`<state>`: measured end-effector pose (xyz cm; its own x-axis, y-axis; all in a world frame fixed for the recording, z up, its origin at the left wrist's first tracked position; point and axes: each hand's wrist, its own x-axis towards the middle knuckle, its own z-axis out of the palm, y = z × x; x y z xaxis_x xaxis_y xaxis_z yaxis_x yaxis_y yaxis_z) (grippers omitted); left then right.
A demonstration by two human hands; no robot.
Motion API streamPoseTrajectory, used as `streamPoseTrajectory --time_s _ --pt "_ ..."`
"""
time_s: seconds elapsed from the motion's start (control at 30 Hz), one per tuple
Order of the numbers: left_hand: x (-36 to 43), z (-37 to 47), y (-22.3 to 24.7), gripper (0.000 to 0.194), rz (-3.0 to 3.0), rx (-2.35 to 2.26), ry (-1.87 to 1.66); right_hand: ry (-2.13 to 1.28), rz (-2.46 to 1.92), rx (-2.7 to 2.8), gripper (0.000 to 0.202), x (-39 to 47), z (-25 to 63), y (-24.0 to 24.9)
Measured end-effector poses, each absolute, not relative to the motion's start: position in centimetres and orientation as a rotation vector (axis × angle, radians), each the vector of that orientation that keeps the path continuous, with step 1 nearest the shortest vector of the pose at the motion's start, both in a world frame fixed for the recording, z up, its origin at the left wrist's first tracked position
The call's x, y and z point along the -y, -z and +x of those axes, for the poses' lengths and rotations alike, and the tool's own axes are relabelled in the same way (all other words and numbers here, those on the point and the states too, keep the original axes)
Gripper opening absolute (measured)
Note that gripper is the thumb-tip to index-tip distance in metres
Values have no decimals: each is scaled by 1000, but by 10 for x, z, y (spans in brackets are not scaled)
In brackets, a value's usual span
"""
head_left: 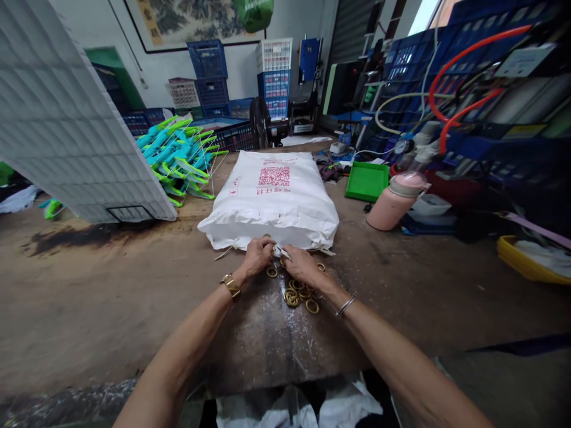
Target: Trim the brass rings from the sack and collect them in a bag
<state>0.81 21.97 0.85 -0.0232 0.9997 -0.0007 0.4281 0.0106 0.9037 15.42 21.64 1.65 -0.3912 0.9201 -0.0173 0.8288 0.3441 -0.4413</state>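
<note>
A white sack (272,196) with red print lies flat on the brown table. At the middle of its near edge, both my hands come close together. My left hand (259,254) is closed, its fingers pinched around something small that I cannot make out. My right hand (300,263) is closed too, with a small whitish tool or strip (282,252) between its fingers. Several brass-coloured rings (298,292) lie in a loose pile just below my right hand, and a single ring (272,272) rests near my left fingertips.
A pink bottle (395,202) and a green tray (367,181) stand to the right, near a yellow container (530,261). Green and blue plastic pieces (181,156) are heaped at the back left beside a tall white panel (84,119). Red hoses (450,65) hang at the upper right.
</note>
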Motion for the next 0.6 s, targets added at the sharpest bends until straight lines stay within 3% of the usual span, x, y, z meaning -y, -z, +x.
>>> streamPoseTrajectory --time_s 0.23,0.6 --pt "-224 19 -7 24 1560 -1682 -1076 -751 -1415 2076 25 -218 152 -7" --pt "-235 31 -7 27 1250 -1730 -1313 -674 -1490 2266 26 -217 156 -18"
